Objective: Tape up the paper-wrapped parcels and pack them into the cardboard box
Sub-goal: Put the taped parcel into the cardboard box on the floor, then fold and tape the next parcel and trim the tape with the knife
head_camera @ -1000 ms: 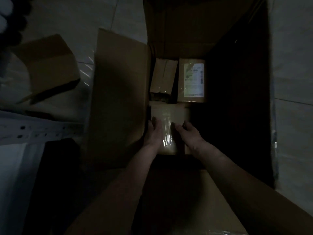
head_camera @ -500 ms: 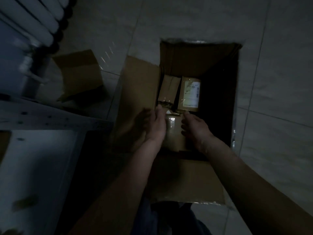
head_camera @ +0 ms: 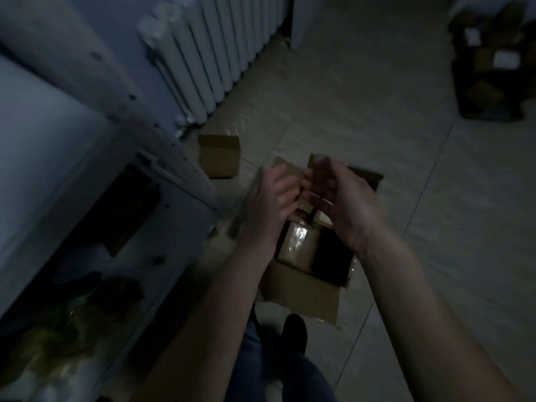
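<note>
Both hands hover above the box (head_camera: 304, 288), which sits open on the tiled floor (head_camera: 377, 117). My left hand (head_camera: 268, 207) has its fingers relaxed and slightly spread, holding nothing that I can see. My right hand (head_camera: 345, 201) is cupped with loosely curved fingers, blurred at the tips, and I cannot tell whether it pinches anything. A taped parcel (head_camera: 298, 245) lies inside the box near its left wall, glossy on top, with more parcels beyond it, mostly hidden behind my hands. One flap of the box lies flat toward me, close to my shoe (head_camera: 294, 333). A smaller carton (head_camera: 220, 155) stands on the floor just beyond the box, near a white radiator (head_camera: 211, 50). At left runs a pale surface (head_camera: 37, 158) with dark things I cannot make out.
</note>
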